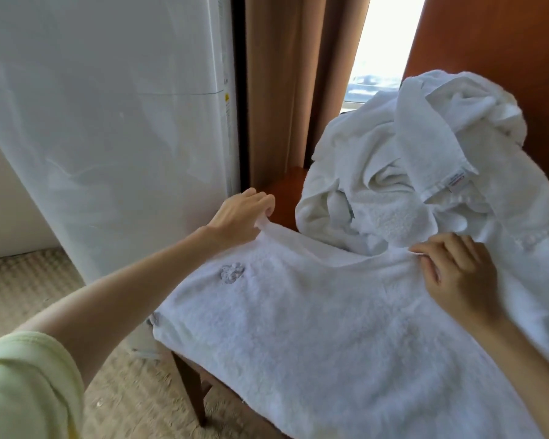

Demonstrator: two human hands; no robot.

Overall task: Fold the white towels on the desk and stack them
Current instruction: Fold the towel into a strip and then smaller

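Note:
A white towel with a small grey embroidered flower lies spread over the wooden desk, covering most of its top. My left hand pinches the towel's far left corner. My right hand pinches the far edge further right, fingers curled round the cloth. Behind them a heap of crumpled white towels sits on the far part of the desk, one strip with a small label hanging over it.
A tall white appliance stands close on the left of the desk. Brown curtains and a bright window are behind. A wooden panel rises at the right. Beige carpet lies below; a desk leg shows.

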